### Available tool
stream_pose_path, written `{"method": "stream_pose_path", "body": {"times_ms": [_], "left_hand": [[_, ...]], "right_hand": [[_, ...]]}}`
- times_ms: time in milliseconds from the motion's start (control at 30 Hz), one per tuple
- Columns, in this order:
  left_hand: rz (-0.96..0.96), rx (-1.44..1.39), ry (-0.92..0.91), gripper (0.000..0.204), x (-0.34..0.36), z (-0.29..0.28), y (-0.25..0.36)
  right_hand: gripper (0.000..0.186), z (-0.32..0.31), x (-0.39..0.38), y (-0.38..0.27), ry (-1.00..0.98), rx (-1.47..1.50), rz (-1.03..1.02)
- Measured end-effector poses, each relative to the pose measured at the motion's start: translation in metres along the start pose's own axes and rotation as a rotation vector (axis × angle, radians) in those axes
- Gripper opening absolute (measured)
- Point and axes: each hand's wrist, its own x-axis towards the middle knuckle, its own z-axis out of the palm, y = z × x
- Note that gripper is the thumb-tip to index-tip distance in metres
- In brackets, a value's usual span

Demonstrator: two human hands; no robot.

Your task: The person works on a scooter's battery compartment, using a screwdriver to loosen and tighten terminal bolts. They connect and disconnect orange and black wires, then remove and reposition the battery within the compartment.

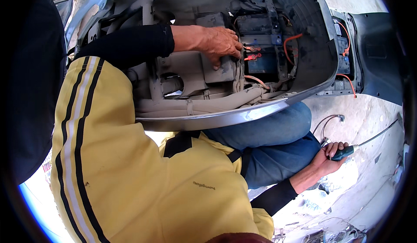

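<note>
My left hand rests with fingers spread and curved on a dusty grey cover inside an open vehicle body, its fingertips beside red-capped terminals on dark batteries. Orange cables run around the batteries. Low at the right, my right hand is closed around the green handle of a long-shafted screwdriver, whose metal shaft points up and to the right.
A silver trim edge borders the body above my bent legs. A second battery bay with orange leads and a dark panel lies at upper right. A black cable and plastic scraps lie on the pale floor. A dark padded shape fills the far left.
</note>
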Motion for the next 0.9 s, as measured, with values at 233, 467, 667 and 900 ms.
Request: {"method": "stream_pose_path", "body": {"times_ms": [233,467,667,900], "left_hand": [[0.012,-0.078,-0.157,0.090,0.006,-0.022,0.011],[0.001,-0.279,-0.176,0.084,0.010,-0.023,-0.006],[-0.014,-0.192,-0.118,0.076,0.003,-0.020,-0.008],[0.028,-0.282,-0.153,0.070,0.006,-0.026,-0.008]], "right_hand": [[0.028,-0.003,0.002,-0.001,0.021,-0.052,-0.019],[0.027,-0.010,0.005,-0.001,-0.038,-0.056,-0.008],[0.027,-0.011,0.007,-0.001,-0.041,-0.038,0.015],[0.028,-0.013,0.008,-0.003,-0.066,-0.031,0.025]]}}
